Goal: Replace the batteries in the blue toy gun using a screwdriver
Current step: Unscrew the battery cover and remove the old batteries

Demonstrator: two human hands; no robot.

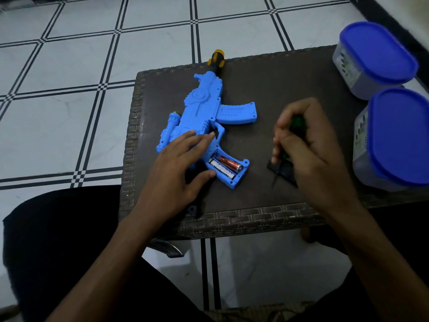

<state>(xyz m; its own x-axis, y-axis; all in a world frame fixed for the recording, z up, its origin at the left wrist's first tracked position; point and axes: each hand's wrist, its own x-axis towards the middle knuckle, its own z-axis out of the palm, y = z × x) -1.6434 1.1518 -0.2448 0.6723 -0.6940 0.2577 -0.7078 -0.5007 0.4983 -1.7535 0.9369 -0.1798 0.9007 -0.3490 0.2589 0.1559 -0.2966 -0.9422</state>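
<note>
The blue toy gun (204, 112) lies flat on the dark wicker-edged table (267, 89), its yellow-and-black muzzle pointing away. Its grip compartment is uncovered, showing two batteries (226, 166), one copper-coloured and one white. My left hand (178, 168) rests on the gun's rear body with straight fingers, the thumb beside the grip. My right hand (306, 145) grips a dark green-handled screwdriver (298, 124), tip pointing down at a black cover piece (282, 170) lying on the table to the right of the grip.
Two clear containers with blue lids (373, 56) (399, 138) stand at the table's right edge. A small black piece (192, 210) lies at the table's near edge. White tiled floor surrounds the table; my dark-clothed legs sit below.
</note>
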